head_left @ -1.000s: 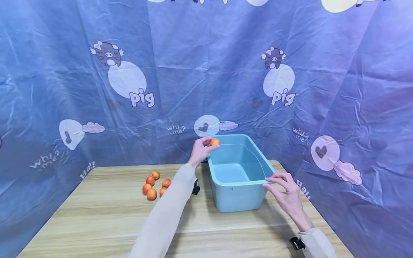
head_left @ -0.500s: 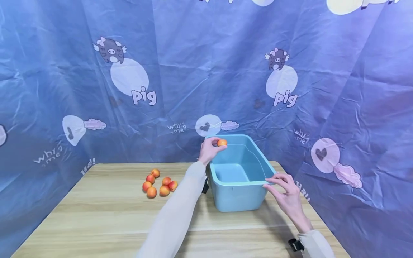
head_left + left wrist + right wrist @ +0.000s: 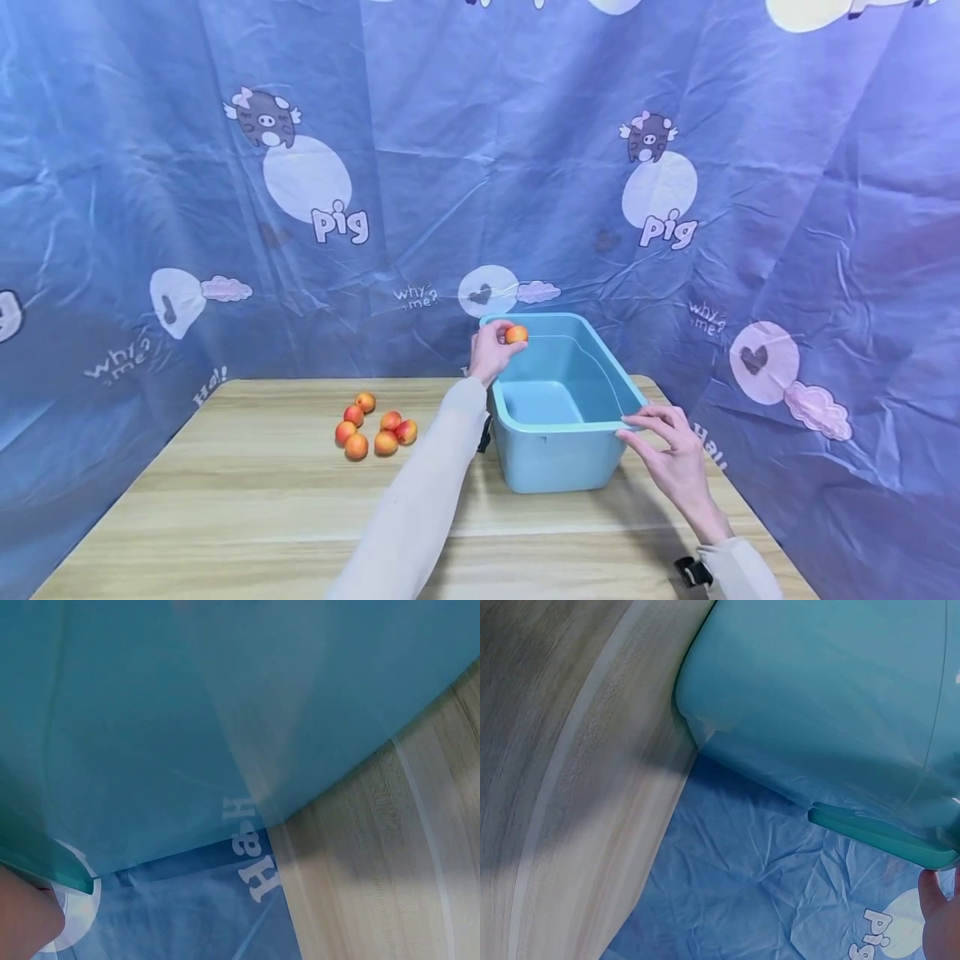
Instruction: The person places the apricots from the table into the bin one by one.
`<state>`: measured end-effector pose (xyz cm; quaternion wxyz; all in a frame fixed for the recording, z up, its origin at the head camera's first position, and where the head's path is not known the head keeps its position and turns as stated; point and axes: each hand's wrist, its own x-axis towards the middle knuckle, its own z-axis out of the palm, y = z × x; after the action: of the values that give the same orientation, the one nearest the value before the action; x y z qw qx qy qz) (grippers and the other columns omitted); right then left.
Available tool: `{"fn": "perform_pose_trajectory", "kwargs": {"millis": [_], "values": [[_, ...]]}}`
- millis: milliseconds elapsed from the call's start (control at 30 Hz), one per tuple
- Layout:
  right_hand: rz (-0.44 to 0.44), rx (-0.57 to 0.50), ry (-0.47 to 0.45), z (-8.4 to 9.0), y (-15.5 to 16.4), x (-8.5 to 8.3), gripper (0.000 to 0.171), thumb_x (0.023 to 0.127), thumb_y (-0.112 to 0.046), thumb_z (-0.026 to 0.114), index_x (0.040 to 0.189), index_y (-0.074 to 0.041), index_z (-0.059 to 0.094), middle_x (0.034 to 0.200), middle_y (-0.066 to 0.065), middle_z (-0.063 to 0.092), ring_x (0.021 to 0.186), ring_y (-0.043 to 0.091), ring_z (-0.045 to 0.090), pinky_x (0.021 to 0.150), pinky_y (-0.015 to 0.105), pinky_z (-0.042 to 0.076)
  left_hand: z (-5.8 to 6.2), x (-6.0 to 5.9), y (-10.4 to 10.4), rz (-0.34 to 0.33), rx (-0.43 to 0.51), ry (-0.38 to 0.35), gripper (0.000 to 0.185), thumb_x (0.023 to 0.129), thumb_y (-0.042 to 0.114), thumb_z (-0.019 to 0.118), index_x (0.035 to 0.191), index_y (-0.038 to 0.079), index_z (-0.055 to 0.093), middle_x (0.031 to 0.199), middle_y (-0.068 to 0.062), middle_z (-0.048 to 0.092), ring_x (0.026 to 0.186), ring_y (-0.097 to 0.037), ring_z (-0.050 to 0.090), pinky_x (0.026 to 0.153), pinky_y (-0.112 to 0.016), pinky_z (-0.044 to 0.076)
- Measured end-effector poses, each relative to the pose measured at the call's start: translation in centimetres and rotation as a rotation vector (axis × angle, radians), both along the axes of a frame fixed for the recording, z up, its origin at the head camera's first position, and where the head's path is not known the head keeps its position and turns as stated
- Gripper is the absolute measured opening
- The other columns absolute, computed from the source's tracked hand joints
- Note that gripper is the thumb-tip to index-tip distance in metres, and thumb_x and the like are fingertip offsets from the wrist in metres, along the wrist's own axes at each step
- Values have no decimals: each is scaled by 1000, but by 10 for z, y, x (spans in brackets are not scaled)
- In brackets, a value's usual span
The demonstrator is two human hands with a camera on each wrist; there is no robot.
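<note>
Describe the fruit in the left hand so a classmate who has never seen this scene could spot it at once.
Find the light-blue tub on the wooden table. Near its far left corner, the left hand pinches a round orange fruit. It alone is held up; the seven similar fruits lie on the table to the left.

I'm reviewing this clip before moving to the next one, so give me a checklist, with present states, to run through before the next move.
1. Round orange-red fruit pinched by the left hand: ok.
2. Light-blue rectangular plastic bin upright on the pale wooden table: ok.
3. Right hand holding the bin's rim at its near right corner: ok.
4. Fruit directly above the bin's opening: cannot tell; they overlap in the head view, but its height is unclear.
5. Seven other orange-red fruits left of the bin: ok.
</note>
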<state>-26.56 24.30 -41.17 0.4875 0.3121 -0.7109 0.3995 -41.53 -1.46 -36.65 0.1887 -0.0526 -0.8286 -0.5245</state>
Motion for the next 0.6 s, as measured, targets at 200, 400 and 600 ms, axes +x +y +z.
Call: {"fn": "perform_pose_trajectory", "kwargs": {"millis": [200, 400, 600], "values": [[4, 3, -3, 3, -2, 4, 34, 51, 17, 81, 83, 7, 73, 85, 17, 62, 92, 18, 54, 93, 13, 40, -2, 1, 0, 0, 10, 9, 36, 77, 19, 84, 111, 14, 71, 107, -4, 74, 91, -16, 62, 85, -32, 49], [-24, 6, -16, -13, 8, -8, 37, 48, 18, 81, 83, 4, 74, 86, 18, 63, 92, 19, 53, 93, 13, 39, -4, 2, 0, -6, 8, 6, 37, 78, 20, 83, 112, 14, 71, 108, -3, 74, 91, -15, 61, 85, -31, 49], [-27, 13, -23, -22, 18, -16, 38, 52, 10, 84, 86, -2, 77, 90, 13, 65, 97, 12, 54, 93, 13, 39, -5, 0, 3, -18, 30, 13, 45, 81, 22, 81, 122, 11, 67, 118, -6, 71, 100, -20, 65, 91, -34, 50]]}}
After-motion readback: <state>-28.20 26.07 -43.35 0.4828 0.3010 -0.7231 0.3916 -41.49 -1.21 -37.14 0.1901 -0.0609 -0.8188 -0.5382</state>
